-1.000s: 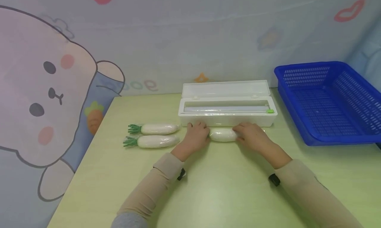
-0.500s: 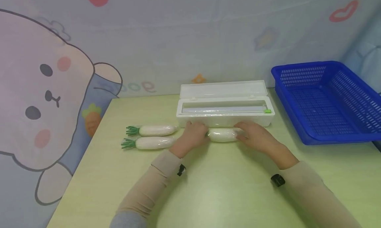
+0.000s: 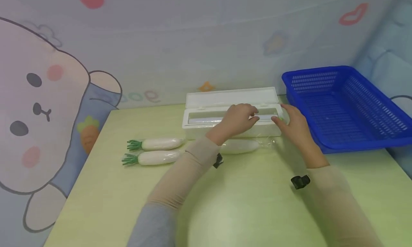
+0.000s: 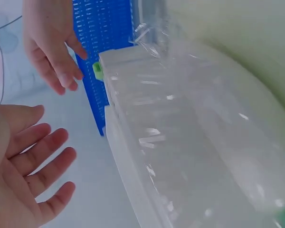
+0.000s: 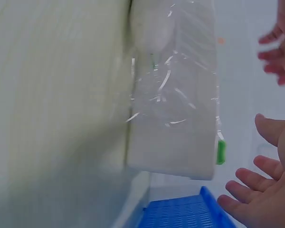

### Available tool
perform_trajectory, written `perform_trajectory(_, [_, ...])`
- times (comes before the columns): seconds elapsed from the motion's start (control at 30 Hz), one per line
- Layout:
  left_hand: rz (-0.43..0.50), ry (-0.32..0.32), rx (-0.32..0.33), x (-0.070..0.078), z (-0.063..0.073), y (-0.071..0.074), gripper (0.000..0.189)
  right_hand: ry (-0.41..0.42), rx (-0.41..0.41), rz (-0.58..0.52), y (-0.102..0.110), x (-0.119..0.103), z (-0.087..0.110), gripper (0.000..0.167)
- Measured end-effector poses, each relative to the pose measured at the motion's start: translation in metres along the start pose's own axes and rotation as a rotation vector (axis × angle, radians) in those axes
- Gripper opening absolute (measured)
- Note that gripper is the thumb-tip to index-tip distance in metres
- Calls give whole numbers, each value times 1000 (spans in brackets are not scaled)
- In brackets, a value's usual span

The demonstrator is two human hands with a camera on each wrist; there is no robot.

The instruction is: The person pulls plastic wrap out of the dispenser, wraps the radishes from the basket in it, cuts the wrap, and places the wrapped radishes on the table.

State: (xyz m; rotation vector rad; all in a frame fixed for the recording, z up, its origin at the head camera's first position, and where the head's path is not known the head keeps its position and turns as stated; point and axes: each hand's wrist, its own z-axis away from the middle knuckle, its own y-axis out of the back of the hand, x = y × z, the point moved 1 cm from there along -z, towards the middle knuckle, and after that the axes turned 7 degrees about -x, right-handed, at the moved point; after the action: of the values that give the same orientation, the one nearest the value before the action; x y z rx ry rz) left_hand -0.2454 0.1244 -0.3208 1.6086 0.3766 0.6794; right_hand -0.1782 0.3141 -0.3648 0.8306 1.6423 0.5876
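Note:
My left hand (image 3: pixel 238 119) hovers over the white cling film box (image 3: pixel 206 131), fingers spread and holding nothing in the left wrist view. My right hand (image 3: pixel 293 128) stands at the box's right end, thumb and fingers apart, nothing between them. Inside the raised-lid box lies the film roll (image 3: pixel 202 120). Its green slider (image 4: pixel 98 71) shows at that right end in the left wrist view. In front of the box lies a white radish (image 3: pixel 239 146) under clear film (image 5: pixel 168 102), which runs up the box's front; my left forearm hides the radish's leafy end.
Two film-wrapped white radishes with green tops, the upper one (image 3: pixel 162 144) and the lower one (image 3: pixel 159 158), lie side by side on the table's left. A blue plastic basket (image 3: pixel 322 145) stands right of the box. A printed cloth (image 3: pixel 193 43) hangs behind the table.
Both hands have left the radish in front of the box and risen to the box, the left moving right and up, the right to its right end. The head view has shifted slightly rightward.

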Motion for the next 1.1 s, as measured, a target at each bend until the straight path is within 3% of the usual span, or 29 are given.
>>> perform_trajectory(0.23, [78,-8,-31,24,-52,-10,32,-126,-67,-62,-12,24,-7,70])
perform_trajectory(0.47, [253,25,-93,28,-82,-33,26,-104,-29,-96,-21,38,-9,58])
perform_trajectory(0.6, [327,11,-68,28,-89,-44,21,-102,13,-156,-23,44,-9,56])
perform_trajectory(0.77, [394,4,-40,24,-89,-51,18,-105,57,-202,-28,45,-9,56])
perform_trajectory(1.1, [366,-12,-36,24,-88,-53,16,-68,111,-156,-25,45,-5,54])
